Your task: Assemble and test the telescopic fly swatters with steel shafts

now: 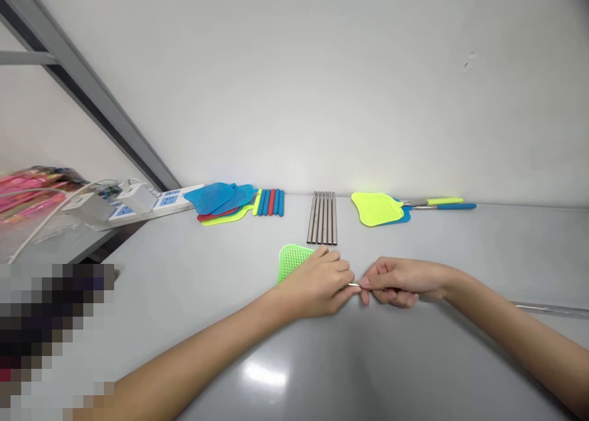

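My left hand (321, 283) is closed over a bright green fly swatter head (292, 259), whose mesh shows beyond the knuckles. A short bit of thin silvery rod (354, 285) shows between my two hands. My right hand (392, 280) pinches that metal rod between thumb and fingers, its other fingers curled. How the rod meets the swatter head is hidden under my left hand. Just behind my hands, several metal tubes (323, 218) lie side by side on the grey table (221, 323).
At the back left lie blue, red and yellow swatter heads (211, 197) and several coloured handle grips (271, 202). Swatters with handles, a yellow one (377, 208) on top, lie back right. A power strip (168, 201) with white chargers (137, 198) borders the left edge. A wall rises behind.
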A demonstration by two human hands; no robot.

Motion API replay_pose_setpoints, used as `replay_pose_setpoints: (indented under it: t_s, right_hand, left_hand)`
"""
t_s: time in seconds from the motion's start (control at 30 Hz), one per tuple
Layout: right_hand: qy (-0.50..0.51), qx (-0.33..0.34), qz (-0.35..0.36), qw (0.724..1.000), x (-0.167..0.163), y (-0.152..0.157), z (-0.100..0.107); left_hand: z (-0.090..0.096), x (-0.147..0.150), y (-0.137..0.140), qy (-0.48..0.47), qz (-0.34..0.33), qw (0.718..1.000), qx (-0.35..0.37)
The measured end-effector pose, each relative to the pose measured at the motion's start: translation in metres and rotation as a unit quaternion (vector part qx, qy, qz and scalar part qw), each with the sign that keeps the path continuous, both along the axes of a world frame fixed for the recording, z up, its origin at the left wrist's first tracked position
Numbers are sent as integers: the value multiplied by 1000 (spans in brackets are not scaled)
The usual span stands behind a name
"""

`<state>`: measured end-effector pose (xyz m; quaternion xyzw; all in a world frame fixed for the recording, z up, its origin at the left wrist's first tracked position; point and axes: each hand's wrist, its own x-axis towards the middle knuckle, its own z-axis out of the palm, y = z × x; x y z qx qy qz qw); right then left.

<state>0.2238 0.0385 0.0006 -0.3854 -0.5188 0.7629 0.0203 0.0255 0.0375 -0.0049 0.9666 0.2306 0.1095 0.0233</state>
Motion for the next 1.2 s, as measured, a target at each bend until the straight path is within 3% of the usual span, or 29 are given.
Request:
replay_pose_setpoints:
  t_s: [0.13, 0.33, 0.53, 0.9, 1.2]
  right_hand:
    - [-5, -1, 26, 1000, 2, -1, 3]
    - [-30, 56, 58, 996, 9, 2, 8]
    - [-82, 104, 48, 990, 24, 9, 16]
    - [-115, 148, 29, 982, 13, 0, 17]
    - [-49, 101, 33, 993, 9, -3, 9]
  left_hand:
    - [-1, -2, 1, 2, 4, 1000, -19]
    - [0, -4, 3, -8, 15, 999, -39]
    - [-1, -2, 4, -26, 36, 999, -3]
    - [-6, -2, -1, -19, 33, 998, -42]
    - [-2, -2, -9, -2, 7, 999, 40]
